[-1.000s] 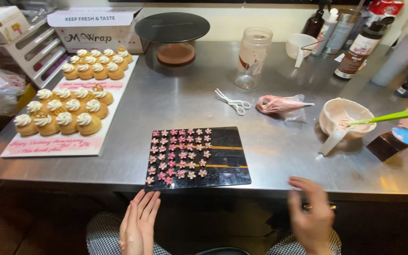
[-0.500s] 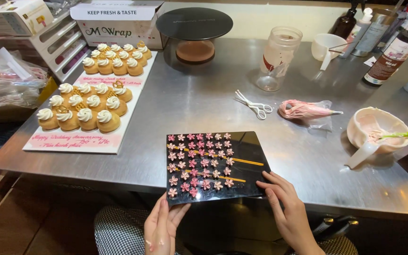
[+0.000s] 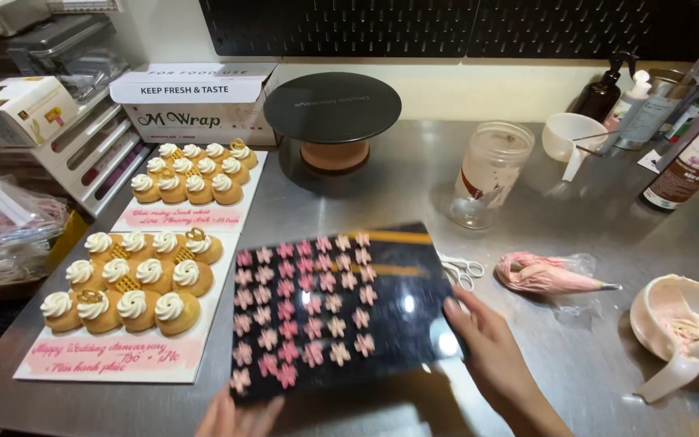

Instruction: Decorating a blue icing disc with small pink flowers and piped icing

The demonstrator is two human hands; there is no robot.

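A glossy black board [image 3: 402, 311] covered with rows of small pink icing flowers [image 3: 301, 307] is tilted up off the steel table [image 3: 576, 372]. My right hand [image 3: 491, 356] grips its right edge, thumb on top. Only the fingers of my left hand [image 3: 240, 417] show at the bottom of the view, holding the board's near left corner. The board's near edge is blurred.
Two white boards of cream-topped puffs [image 3: 135, 287] [image 3: 192, 170] lie at left. Behind stand a cling-wrap box [image 3: 196, 101], a black turntable [image 3: 332, 105] and a glass jar [image 3: 491, 174]. Scissors [image 3: 463, 271], a pink piping bag [image 3: 548, 273], an icing bowl [image 3: 673, 316] and bottles [image 3: 689, 162] sit right.
Both hands came up from below the table edge, took hold of the black flower board and raised it off the table. The view has moved closer and to the left.
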